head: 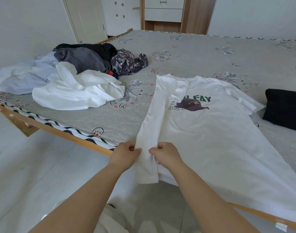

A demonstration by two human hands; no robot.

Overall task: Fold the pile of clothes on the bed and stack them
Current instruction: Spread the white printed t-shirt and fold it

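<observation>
- White T-shirt (pixel 211 132) spread flat at near edge of bed (pixel 194 52), left side folded over the front.
- L hand (pixel 125 153) & R hand (pixel 165 153) both pinch that folded strip near the hem.
- Unfolded pile (pixel 86 64) far left; dark item (pixel 285 108) at right, prob. folded.

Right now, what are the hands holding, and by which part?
Both hands hold the white printed T-shirt at the near end of its folded-over side strip: left hand pinches the strip's outer edge, right hand its inner edge.
</observation>
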